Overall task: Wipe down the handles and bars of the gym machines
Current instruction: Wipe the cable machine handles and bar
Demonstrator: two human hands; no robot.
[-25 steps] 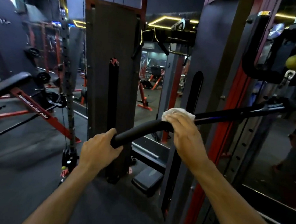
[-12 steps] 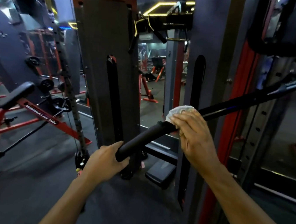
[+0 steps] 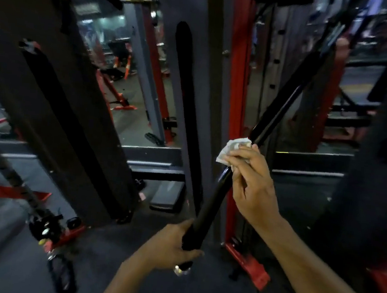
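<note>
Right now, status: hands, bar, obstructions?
Left hand grips the bar end. Right hand presses white cloth on bar. Nothing blocking.

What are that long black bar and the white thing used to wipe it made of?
The bar looks like glossy black-painted metal, since light streaks run along it; its lower grip looks matte, perhaps rubber or foam. The white wipe is crumpled and creased, probably tissue or thin cloth; blur leaves that open.
</note>
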